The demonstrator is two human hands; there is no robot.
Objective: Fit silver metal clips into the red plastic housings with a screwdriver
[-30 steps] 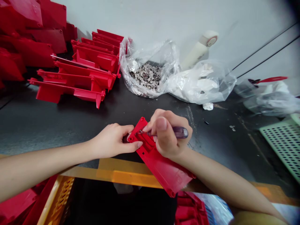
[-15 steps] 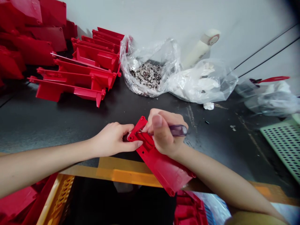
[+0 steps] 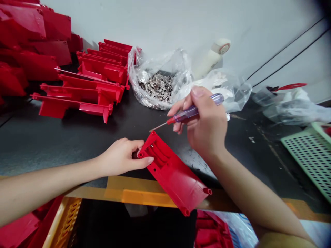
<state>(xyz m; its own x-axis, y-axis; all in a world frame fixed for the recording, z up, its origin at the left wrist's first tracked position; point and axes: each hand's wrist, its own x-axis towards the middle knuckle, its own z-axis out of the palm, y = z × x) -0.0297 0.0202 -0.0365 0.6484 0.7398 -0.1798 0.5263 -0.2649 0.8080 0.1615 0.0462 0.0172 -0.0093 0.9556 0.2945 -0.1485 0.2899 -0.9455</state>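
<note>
My left hand (image 3: 126, 155) grips the upper left end of a red plastic panel (image 3: 176, 175), thumb on top. That panel lies slanted over the table's front edge, its ribbed compartment facing up. Inside the compartment near my thumb sits a small metal piece (image 3: 151, 146), too small to make out fully. My right hand (image 3: 207, 120) is closed around a screwdriver (image 3: 191, 112) with a clear purple handle and a red collar. Its thin shaft points down left, and the tip appears close to the panel's top corner; whether it touches I cannot tell.
Red panels (image 3: 80, 93) stand in a row at the back left, with more stacked beyond. A clear bag (image 3: 157, 100) of small metal parts, a white bottle (image 3: 210, 60) and a green basket (image 3: 307, 151) are behind and right. A yellow crate (image 3: 62, 220) stands below the edge.
My right hand has lifted away from the panel's compartment, up and to the right, and the screwdriver now shows along its length. My left hand still holds the panel.
</note>
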